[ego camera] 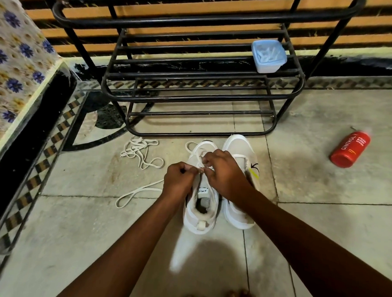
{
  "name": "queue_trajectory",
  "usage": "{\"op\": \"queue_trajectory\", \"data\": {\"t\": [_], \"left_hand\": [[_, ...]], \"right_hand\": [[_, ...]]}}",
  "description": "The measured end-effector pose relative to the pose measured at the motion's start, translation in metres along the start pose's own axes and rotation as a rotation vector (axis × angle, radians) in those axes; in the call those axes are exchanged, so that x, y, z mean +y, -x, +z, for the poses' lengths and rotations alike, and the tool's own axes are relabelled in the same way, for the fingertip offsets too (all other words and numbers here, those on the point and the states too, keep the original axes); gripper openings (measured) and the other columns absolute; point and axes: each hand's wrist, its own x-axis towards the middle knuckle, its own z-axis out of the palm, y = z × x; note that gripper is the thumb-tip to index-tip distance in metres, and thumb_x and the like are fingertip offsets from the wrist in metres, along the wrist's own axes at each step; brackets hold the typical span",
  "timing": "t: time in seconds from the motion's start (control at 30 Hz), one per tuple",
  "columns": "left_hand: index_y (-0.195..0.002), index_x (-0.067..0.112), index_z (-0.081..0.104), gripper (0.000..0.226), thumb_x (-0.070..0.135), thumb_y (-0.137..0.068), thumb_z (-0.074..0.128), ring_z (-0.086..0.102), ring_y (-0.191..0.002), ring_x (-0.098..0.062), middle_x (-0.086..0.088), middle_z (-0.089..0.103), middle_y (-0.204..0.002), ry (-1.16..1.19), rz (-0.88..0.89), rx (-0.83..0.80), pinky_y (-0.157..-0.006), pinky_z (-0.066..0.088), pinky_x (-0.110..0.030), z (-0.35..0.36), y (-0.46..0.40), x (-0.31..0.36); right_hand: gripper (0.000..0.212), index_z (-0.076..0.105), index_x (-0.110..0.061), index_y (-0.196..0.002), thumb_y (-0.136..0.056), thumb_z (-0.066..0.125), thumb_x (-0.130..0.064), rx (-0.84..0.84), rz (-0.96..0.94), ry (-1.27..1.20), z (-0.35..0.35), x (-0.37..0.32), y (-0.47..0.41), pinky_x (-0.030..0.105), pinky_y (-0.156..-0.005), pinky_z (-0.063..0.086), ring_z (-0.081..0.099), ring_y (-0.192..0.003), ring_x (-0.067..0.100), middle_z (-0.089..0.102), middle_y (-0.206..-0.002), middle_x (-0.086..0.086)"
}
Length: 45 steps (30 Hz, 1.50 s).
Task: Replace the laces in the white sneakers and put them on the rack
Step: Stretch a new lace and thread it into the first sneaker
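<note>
Two Hands Threading a Lace at the Left Sneaker

Two white sneakers stand side by side on the tiled floor, toes toward the black metal shoe rack (193, 81). Both hands work over the left sneaker (200, 206); the right sneaker (239, 190) stands touching it, with no lace visible.

Left hand (179, 181): fingers curled and pressed together at the eyelet row, apparently pinching the shoe's edge or the lace; the contact is hidden. Right hand (226, 176): fingers pinched together on the lace end at an upper eyelet. A lace (194, 148) loops out near the toe, and a slack loop (133, 196) lies on the floor by the left hand.

A loose tangle of lace (141, 153) lies near the rack's foot. A blue-lidded container (269, 55) sits on a rack shelf; a red bottle (350, 149) lies well apart to the right.

Step in hand, as judged: lacing the left sneaker. Next move: pull the tip through, take up slack evenly, then lace the second shoe. No shoe is on the rack yet
</note>
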Motion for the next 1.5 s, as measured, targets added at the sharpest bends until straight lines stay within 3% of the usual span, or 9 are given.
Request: {"op": "queue_trajectory", "data": {"t": [0.4, 0.63, 0.77, 0.9, 1.03, 1.13, 1.3, 1.43, 1.5], "left_hand": [[-0.076, 0.007, 0.067, 0.015, 0.012, -0.09, 0.066, 0.046, -0.048, -0.019, -0.009, 0.056, -0.061, 0.148, -0.156, -0.004, -0.039, 0.034, -0.018, -0.006, 0.004, 0.007], [-0.091, 0.004, 0.072, 0.018, -0.005, -0.095, 0.058, 0.049, -0.043, -0.011, -0.009, 0.066, -0.068, 0.174, -0.114, -0.079, -0.041, 0.037, -0.017, -0.008, 0.005, 0.001], [-0.086, 0.012, 0.071, 0.012, 0.004, -0.09, 0.063, 0.071, -0.078, -0.017, 0.001, 0.075, -0.083, -0.001, -0.016, 0.032, -0.072, 0.057, -0.032, 0.003, -0.001, -0.007], [-0.097, 0.014, 0.066, 0.011, 0.009, -0.098, 0.056, 0.064, -0.097, -0.015, 0.008, 0.069, -0.098, -0.203, 0.102, 0.062, -0.083, 0.046, -0.029, 0.004, 0.002, -0.009], [-0.1, 0.006, 0.061, 0.009, 0.004, -0.096, 0.054, 0.062, -0.09, -0.018, 0.0, 0.068, -0.098, -0.227, 0.148, 0.073, -0.074, 0.044, -0.025, -0.003, -0.002, -0.002], [-0.097, 0.007, 0.05, 0.015, -0.002, -0.096, 0.039, 0.057, -0.059, -0.023, -0.011, 0.069, -0.087, -0.093, 0.112, 0.033, -0.042, 0.042, -0.022, -0.009, -0.002, 0.003], [-0.09, 0.023, 0.046, 0.012, 0.014, -0.082, 0.043, 0.073, -0.076, -0.032, -0.015, 0.074, -0.088, 0.005, 0.247, 0.134, -0.07, 0.061, -0.048, -0.051, -0.032, 0.002], [-0.095, 0.02, 0.04, 0.022, 0.005, -0.111, 0.035, 0.073, -0.063, -0.022, -0.01, 0.068, -0.077, 0.459, 0.152, 0.144, -0.054, 0.057, -0.03, -0.07, -0.034, 0.026], [-0.096, 0.019, 0.04, 0.02, 0.007, -0.11, 0.036, 0.057, -0.054, -0.012, -0.002, 0.053, -0.071, 0.311, 0.335, 0.157, -0.052, 0.051, -0.03, -0.078, -0.026, 0.032]], "right_hand": [[0.031, 0.035, -0.02, -0.064, -0.084, 0.059, -0.014, -0.228, 0.093, 0.257, -0.011, -0.022, -0.016, 0.034, -0.066, 0.034, 0.059, -0.085, 0.039, 0.049, -0.069, 0.003], [0.024, 0.053, -0.032, -0.09, -0.081, 0.072, -0.02, -0.163, 0.185, 0.089, -0.007, -0.025, -0.022, 0.029, -0.069, 0.04, 0.062, -0.089, 0.032, 0.068, -0.089, 0.004], [0.026, 0.042, -0.022, -0.073, -0.08, 0.067, -0.019, -0.115, 0.254, 0.081, -0.007, -0.038, -0.014, 0.034, -0.066, 0.045, 0.06, -0.081, 0.038, 0.058, -0.076, 0.007], [0.016, 0.058, -0.006, -0.083, -0.068, 0.061, -0.01, 0.124, 0.251, -0.015, 0.007, -0.054, 0.023, 0.04, -0.075, 0.051, 0.056, -0.083, 0.035, 0.054, -0.095, 0.016], [0.005, 0.063, -0.005, -0.08, -0.076, 0.06, -0.006, 0.085, 0.21, 0.066, 0.021, -0.054, 0.036, 0.043, -0.081, 0.053, 0.058, -0.082, 0.036, 0.055, -0.093, 0.017], [0.015, 0.062, -0.008, -0.074, -0.08, 0.049, -0.012, 0.117, 0.238, 0.01, 0.024, -0.054, 0.034, 0.031, -0.079, 0.046, 0.059, -0.078, 0.03, 0.058, -0.087, 0.013], [0.013, 0.058, -0.009, -0.067, -0.073, 0.053, 0.001, 0.202, 0.22, -0.061, 0.017, -0.059, 0.035, 0.023, -0.068, 0.033, 0.059, -0.068, 0.026, 0.059, -0.073, 0.01], [0.024, 0.059, -0.01, -0.069, -0.081, 0.038, -0.011, 0.206, 0.162, -0.076, 0.02, -0.054, 0.035, 0.024, -0.07, 0.037, 0.061, -0.071, 0.026, 0.062, -0.072, 0.008], [0.024, 0.061, -0.01, -0.072, -0.08, 0.039, -0.009, 0.167, 0.182, -0.075, 0.024, -0.048, 0.034, 0.028, -0.072, 0.042, 0.063, -0.074, 0.027, 0.065, -0.076, 0.008]]}}
